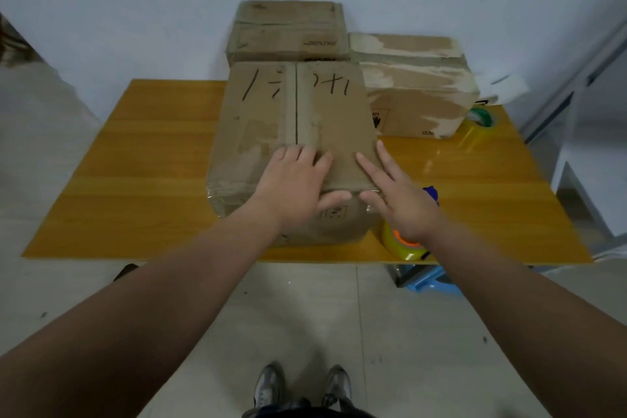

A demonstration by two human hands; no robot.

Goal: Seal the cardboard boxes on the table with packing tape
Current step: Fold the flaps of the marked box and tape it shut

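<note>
Writing, front box: the front cardboard box [305, 119] has black marker strokes across the far half of its top. They are handwritten and I cannot read them as words.
Print, front face: a small stamped panel sits under the left thumb, too blurred to read.
Print, other boxes: the back box [288, 30] has a dark printed line on its side and the torn-faced right box [417, 85] has a symbol panel. Neither is legible.
Hidden: a blue object [431, 194] shows only as a tip behind the right hand, so its kind is unclear. The orange-core tape roll [405, 248] is partly covered by the right wrist.
Left hand [291, 187]: lies flat on the front box top beside the centre seam, fingers straight and released, with the thumb over the near top edge.
Right hand [403, 200]: fingers are spread and straight, grasping nothing. The index finger lies on the box top along its right edge and the thumb is at the near right corner.
Tape: the orange-core roll sits on the table [135, 180] at its near edge, just right of the front box. A green-core tape roll [480, 119] lies beside the right box, well apart from both hands.
</note>
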